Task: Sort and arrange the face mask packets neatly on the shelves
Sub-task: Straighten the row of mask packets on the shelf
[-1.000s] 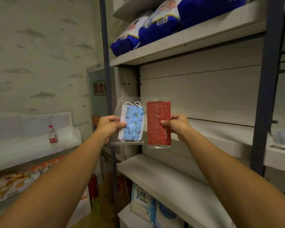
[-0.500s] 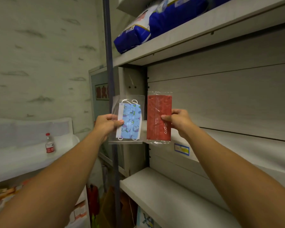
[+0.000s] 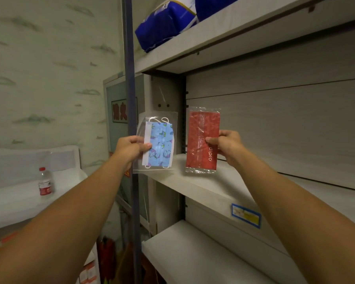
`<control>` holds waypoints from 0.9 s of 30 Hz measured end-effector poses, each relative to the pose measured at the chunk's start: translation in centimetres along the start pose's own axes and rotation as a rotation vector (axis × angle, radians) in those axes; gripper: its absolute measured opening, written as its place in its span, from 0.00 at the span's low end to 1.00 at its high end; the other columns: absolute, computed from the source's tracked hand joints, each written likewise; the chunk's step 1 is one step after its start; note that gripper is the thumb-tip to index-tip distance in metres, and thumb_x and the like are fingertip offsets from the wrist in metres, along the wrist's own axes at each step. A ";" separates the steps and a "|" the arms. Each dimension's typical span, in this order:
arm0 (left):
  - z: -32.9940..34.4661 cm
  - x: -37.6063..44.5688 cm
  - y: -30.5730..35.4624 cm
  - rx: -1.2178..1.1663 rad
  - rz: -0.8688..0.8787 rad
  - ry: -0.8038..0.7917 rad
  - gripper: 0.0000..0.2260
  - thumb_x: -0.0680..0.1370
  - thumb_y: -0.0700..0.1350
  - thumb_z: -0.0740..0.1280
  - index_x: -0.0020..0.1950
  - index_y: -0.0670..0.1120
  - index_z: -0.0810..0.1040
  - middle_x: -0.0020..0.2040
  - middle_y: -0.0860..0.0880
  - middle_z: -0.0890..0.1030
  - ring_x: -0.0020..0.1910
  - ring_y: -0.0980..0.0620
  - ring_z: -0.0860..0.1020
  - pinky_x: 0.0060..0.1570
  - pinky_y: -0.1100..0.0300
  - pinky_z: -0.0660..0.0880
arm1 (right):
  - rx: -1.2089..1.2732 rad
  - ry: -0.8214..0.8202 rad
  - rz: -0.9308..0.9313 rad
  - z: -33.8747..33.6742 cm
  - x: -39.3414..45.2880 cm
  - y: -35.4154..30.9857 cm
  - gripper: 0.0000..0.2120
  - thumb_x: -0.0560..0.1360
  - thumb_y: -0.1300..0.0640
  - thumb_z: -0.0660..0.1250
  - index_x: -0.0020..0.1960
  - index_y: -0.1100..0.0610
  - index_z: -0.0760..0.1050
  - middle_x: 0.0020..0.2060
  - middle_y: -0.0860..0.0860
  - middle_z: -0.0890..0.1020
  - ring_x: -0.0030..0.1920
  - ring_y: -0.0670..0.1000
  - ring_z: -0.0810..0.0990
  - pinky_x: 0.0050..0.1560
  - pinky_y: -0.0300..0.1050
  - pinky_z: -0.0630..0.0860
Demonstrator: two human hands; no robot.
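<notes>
Head view: pale wall [image 3: 49, 78] at left; grey shelving unit with dark upright post [image 3: 129, 58]; middle shelf [image 3: 203, 187] bears blue-yellow price label [image 3: 246, 215] on front edge; blue bags [image 3: 164, 25] on top shelf; water bottle [image 3: 45, 182] on white counter at left. Left hand [image 3: 129, 149] pinches left edge of clear packet with blue patterned mask [image 3: 159, 146], thumb in front; packet upright. Right hand [image 3: 226, 145] pinches right edge of red mask packet [image 3: 202, 140]; packet upright, above middle shelf front. Packets side by side, apart.
</notes>
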State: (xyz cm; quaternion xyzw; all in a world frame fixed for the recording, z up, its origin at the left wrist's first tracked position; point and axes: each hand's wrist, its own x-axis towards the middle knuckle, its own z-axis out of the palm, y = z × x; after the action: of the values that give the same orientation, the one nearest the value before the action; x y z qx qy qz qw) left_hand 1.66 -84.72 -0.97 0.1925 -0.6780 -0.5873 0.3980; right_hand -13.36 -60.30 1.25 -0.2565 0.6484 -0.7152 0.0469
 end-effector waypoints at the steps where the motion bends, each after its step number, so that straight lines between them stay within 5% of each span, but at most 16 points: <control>1: 0.1 0.7 -0.3 0.002 -0.010 -0.005 0.09 0.72 0.35 0.77 0.50 0.39 0.81 0.48 0.41 0.86 0.44 0.43 0.86 0.46 0.44 0.84 | 0.003 0.006 -0.001 0.1 0.5 0.2 0.08 0.74 0.70 0.72 0.50 0.62 0.78 0.42 0.56 0.84 0.40 0.53 0.84 0.40 0.46 0.80; 14: 2.4 10.3 -3.8 -0.082 0.043 -0.124 0.07 0.72 0.33 0.76 0.48 0.39 0.82 0.46 0.42 0.86 0.43 0.46 0.86 0.45 0.52 0.84 | -0.070 0.179 -0.015 2.2 6.9 2.6 0.08 0.73 0.68 0.74 0.45 0.59 0.77 0.41 0.55 0.85 0.40 0.53 0.84 0.43 0.46 0.80; 18: 2.8 14.1 -4.7 -0.105 0.084 -0.201 0.07 0.73 0.30 0.74 0.42 0.41 0.80 0.40 0.44 0.84 0.33 0.54 0.84 0.37 0.58 0.83 | -0.080 0.263 -0.027 4.2 9.1 3.3 0.08 0.73 0.68 0.74 0.48 0.60 0.78 0.43 0.56 0.84 0.40 0.52 0.83 0.44 0.47 0.80; 27: 3.8 22.2 -6.9 -0.146 0.081 -0.329 0.06 0.73 0.32 0.75 0.45 0.41 0.80 0.44 0.42 0.84 0.42 0.46 0.84 0.46 0.53 0.82 | -0.124 0.429 0.001 8.3 12.0 5.0 0.10 0.72 0.69 0.75 0.53 0.64 0.80 0.51 0.61 0.85 0.52 0.61 0.85 0.60 0.58 0.80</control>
State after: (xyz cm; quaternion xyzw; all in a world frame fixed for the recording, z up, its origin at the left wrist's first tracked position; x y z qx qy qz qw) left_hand -16.22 -100.10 -0.49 0.0370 -0.6966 -0.6422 0.3178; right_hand -21.51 -73.38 0.42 -0.1004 0.6863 -0.7123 -0.1073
